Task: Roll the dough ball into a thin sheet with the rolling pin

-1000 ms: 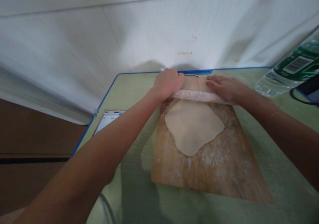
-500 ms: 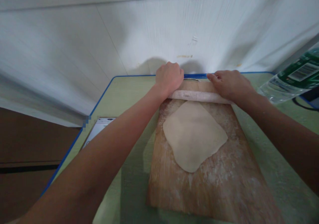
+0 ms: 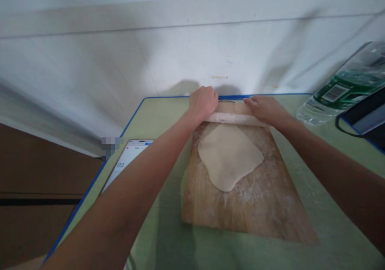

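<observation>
A pale, flour-dusted rolling pin (image 3: 231, 118) lies crosswise near the far end of a wooden board (image 3: 255, 210). My left hand (image 3: 203, 101) is closed at the pin's left end, knuckles toward the wall. Over its right end my right hand (image 3: 264, 107) is curled, thumb side facing inward; both ends are covered by my hands and wrists. Just on the near side of the pin, a thin sheet of dough (image 3: 230, 156) lies flat, roughly diamond-shaped with rounded corners. Loose flour whitens the board around it.
The board rests on a green table (image 3: 168, 206) with blue edging, against a white wall (image 3: 186, 57). Beside my left forearm lies a phone (image 3: 129, 158), partly covered. A clear bottle (image 3: 337, 89) with a green label stands right, near a dark device (image 3: 367, 119).
The view has shifted, showing more wall, bottle and phone. My hands and the rolling pin stay near the board's far end, with the dough sheet looking much the same.
</observation>
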The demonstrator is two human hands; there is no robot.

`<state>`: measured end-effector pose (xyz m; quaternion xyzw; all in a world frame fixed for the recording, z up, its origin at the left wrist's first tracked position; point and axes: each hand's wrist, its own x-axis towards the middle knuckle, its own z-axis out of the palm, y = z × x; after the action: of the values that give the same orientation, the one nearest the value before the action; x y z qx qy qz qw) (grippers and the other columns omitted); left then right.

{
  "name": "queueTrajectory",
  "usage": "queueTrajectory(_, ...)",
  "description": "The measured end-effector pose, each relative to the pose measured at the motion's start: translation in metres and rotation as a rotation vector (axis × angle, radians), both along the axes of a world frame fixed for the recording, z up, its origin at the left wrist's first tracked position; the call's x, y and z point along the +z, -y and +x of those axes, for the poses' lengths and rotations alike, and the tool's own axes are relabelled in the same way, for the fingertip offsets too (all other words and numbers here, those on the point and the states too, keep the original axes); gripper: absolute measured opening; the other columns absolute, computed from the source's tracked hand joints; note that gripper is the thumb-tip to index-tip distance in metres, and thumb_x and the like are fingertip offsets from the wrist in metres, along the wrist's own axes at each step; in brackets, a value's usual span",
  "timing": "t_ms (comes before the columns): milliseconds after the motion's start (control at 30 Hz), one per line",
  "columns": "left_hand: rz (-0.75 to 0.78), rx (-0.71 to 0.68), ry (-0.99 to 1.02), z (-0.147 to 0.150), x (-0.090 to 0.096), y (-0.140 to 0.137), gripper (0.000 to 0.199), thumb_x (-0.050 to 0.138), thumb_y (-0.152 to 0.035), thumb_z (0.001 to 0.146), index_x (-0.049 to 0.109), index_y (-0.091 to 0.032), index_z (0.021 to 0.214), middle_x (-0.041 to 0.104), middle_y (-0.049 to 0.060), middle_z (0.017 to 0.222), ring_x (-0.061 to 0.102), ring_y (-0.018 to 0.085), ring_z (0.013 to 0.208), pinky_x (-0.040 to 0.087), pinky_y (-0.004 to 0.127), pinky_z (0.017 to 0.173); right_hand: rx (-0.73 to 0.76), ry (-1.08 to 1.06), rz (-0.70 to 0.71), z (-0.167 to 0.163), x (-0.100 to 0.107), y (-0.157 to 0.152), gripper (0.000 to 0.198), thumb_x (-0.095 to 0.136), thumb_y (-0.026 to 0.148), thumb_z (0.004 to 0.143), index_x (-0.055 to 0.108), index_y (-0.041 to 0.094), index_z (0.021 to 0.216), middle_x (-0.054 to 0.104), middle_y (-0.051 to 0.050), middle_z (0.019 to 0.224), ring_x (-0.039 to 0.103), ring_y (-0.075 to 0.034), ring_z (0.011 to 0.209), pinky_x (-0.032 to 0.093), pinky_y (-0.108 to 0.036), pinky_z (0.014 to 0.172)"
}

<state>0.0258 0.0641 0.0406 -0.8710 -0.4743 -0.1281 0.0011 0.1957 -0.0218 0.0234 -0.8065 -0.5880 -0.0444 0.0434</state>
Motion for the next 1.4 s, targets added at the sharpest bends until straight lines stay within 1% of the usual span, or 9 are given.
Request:
queueTrajectory(133,-0.035,-0.075,-0.062,-0.012,-0.001,0.015,0.042,0.024,-0.022,0.097,0.061,-0.010,0.113,0.064,0.016,0.115,0.059,0.023,0.109,0.044,0.032,0.091,-0.028,-0.078,0.060,-0.012,-0.003,0.022,0.050,0.022,0.035,0.095,0.065,0.014,0.110,0.063,-0.017,0.118,0.059,-0.029,0.108,0.044,-0.042,0.087)
queueTrajectory(267,-0.099,0.056,-0.018,-0.022,0.000,0.038,0.048,0.021,-0.040,0.098,0.056,-0.016,0.121,0.064,0.014,0.118,0.060,0.026,0.110,0.046,0.037,0.089,0.022,-0.122,0.125,-0.028,-0.004,0.049,0.050,0.020,0.031,0.095,0.063,0.013,0.114,0.059,-0.016,0.127,0.052,-0.027,0.119,0.039,-0.042,0.100)
queueTrajectory(433,0.015,0.015,-0.059,-0.037,-0.001,0.070,0.053,0.018,-0.045,0.098,0.058,-0.017,0.119,0.066,0.014,0.114,0.059,0.027,0.110,0.045,0.040,0.089,0.065,-0.036,0.162,-0.045,-0.004,0.080,0.051,0.016,0.030,0.097,0.062,0.014,0.113,0.062,-0.016,0.122,0.054,-0.027,0.116,0.044,-0.043,0.094)
queueTrajectory(633,0.138,-0.047,-0.116,-0.055,-0.001,0.099,0.057,0.018,-0.044,0.099,0.066,-0.014,0.105,0.069,0.015,0.105,0.062,0.025,0.104,0.040,0.040,0.094,0.103,-0.025,0.213,-0.051,-0.009,0.102,0.049,0.018,0.036,0.098,0.058,0.018,0.120,0.057,-0.012,0.132,0.052,-0.025,0.121,0.045,-0.041,0.094)
queueTrajectory(733,0.147,-0.072,-0.124,-0.061,0.000,0.109,0.057,0.018,-0.045,0.099,0.065,-0.013,0.107,0.070,0.014,0.104,0.064,0.025,0.099,0.041,0.039,0.091,0.140,-0.020,0.226,-0.051,-0.013,0.110,0.048,0.021,0.035,0.098,0.055,0.015,0.126,0.054,-0.014,0.136,0.050,-0.026,0.123,0.043,-0.042,0.097)
queueTrajectory(833,0.180,-0.098,-0.127,-0.065,0.000,0.114,0.054,0.020,-0.044,0.099,0.064,-0.014,0.107,0.070,0.013,0.105,0.064,0.024,0.099,0.042,0.038,0.090,0.157,0.039,0.239,-0.053,-0.015,0.115,0.048,0.022,0.034,0.098,0.051,0.014,0.130,0.052,-0.016,0.138,0.045,-0.028,0.128,0.036,-0.052,0.102)
queueTrajectory(1067,0.156,-0.027,-0.131,-0.052,0.000,0.102,0.058,0.018,-0.043,0.099,0.068,-0.013,0.102,0.070,0.014,0.105,0.064,0.027,0.101,0.044,0.040,0.086,0.105,0.016,0.224,-0.058,-0.009,0.107,0.048,0.022,0.035,0.097,0.052,0.018,0.131,0.048,-0.013,0.142,0.038,-0.029,0.134,0.028,-0.060,0.105)
queueTrajectory(1267,0.001,0.071,-0.128,-0.033,0.000,0.068,0.065,0.015,-0.049,0.097,0.068,-0.014,0.109,0.068,0.016,0.111,0.063,0.028,0.106,0.046,0.040,0.088,0.058,-0.024,0.192,-0.047,-0.006,0.079,0.051,0.018,0.037,0.098,0.054,0.021,0.130,0.051,-0.011,0.139,0.043,-0.028,0.131,0.030,-0.058,0.105)
queueTrajectory(1400,-0.115,0.090,-0.094,-0.024,0.002,0.048,0.069,0.013,-0.054,0.095,0.066,-0.016,0.115,0.066,0.015,0.118,0.061,0.031,0.111,0.046,0.042,0.090,0.009,-0.096,0.090,-0.037,-0.003,0.056,0.052,0.017,0.036,0.098,0.051,0.021,0.135,0.048,-0.011,0.142,0.041,-0.028,0.132,0.031,-0.056,0.105)
